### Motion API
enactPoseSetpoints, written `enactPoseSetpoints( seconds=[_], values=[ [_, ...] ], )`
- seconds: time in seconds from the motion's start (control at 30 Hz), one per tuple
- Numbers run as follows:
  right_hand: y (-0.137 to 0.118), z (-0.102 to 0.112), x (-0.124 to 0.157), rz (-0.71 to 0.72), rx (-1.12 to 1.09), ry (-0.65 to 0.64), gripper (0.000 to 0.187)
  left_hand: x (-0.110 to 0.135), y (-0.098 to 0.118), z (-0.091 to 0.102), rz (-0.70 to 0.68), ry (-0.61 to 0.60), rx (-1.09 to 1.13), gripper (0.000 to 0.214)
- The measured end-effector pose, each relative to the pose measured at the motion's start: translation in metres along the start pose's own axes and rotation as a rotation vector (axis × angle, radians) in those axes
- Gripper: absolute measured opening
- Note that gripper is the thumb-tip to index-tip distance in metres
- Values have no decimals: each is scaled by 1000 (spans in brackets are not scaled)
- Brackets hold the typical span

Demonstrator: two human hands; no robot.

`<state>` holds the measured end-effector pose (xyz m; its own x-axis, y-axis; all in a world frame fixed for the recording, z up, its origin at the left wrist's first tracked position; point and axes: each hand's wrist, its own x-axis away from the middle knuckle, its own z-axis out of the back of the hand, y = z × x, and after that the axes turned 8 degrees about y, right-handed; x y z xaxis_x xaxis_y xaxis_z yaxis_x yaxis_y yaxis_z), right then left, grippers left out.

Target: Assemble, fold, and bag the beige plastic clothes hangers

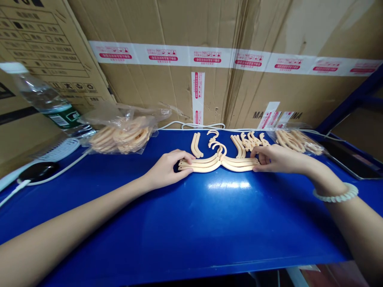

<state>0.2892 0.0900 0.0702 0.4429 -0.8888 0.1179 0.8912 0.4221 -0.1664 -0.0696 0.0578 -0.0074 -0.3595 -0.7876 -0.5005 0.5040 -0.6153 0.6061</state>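
Several beige plastic hangers (206, 164) lie together on the blue table, their hooks pointing away from me. My left hand (169, 169) grips the left ends of their arms between thumb and fingers. At the right ends, my right hand (273, 159) does the same. Just behind the hangers are loose beige arm pieces (196, 145) on the left and more arm pieces (237, 146) on the right. Loose hook pieces (213, 135) lie behind the middle, and several small hook pieces (253, 139) sit beyond my right hand.
A clear bag of beige pieces (128, 133) stands at the back left, beside a water bottle (54, 99). Another bag (299, 141) and a dark tablet-like device (353, 159) lie right. White cables (197, 125) run along cardboard boxes (167, 24). A black round object (38, 171) is at left.
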Motion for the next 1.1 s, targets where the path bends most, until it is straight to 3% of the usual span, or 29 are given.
enactPoseSetpoints(
  seconds=[0.07,0.17,0.37,0.67,1.1],
  values=[
    [3,2,1,-12,-13,13,47,-1,1,1,64,14,44,15],
    [12,7,3,0,24,41,30,-2,-2,1,179,68,179,19],
    [29,9,3,-44,119,-141,24,-5,-14,0,348,137,348,27],
    [15,4,-1,-92,177,-205,25,-5,-17,0,355,144,343,26],
    [14,3,1,-124,200,-223,21,-5,-18,0,352,140,348,22]
  ],
)
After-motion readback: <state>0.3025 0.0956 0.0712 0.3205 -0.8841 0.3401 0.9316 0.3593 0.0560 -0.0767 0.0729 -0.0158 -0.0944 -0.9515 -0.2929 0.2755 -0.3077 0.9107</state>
